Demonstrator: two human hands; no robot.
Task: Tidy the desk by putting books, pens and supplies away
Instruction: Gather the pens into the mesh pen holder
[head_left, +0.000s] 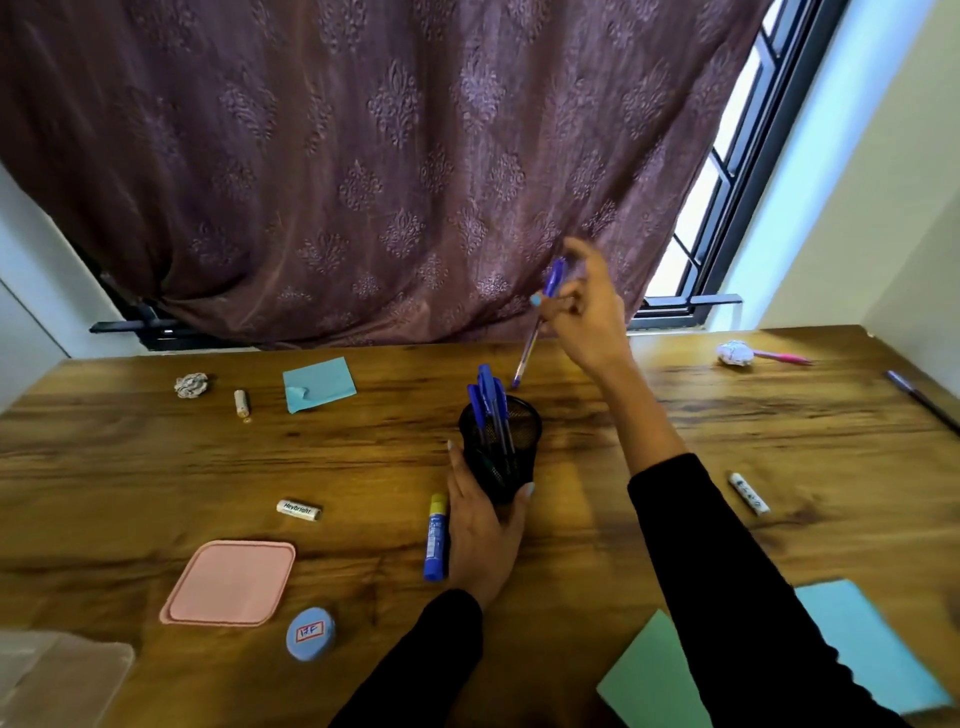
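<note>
The right hand (582, 312) pinches a blue pen (537, 322), light and stiff, near its cap, at one o'clock from the mesh pen cup (501, 447) the left hand (483, 535) grips.

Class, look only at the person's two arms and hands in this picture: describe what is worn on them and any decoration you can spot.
Both arms wear long, plain black sleeves: the left sleeve ends at the wrist, while the right sleeve stops partway up the forearm. The left hand and right hand are bare, without gloves. Light blue polish shows on fingernails of both hands. No rings, watch or bracelet are visible.
</note>
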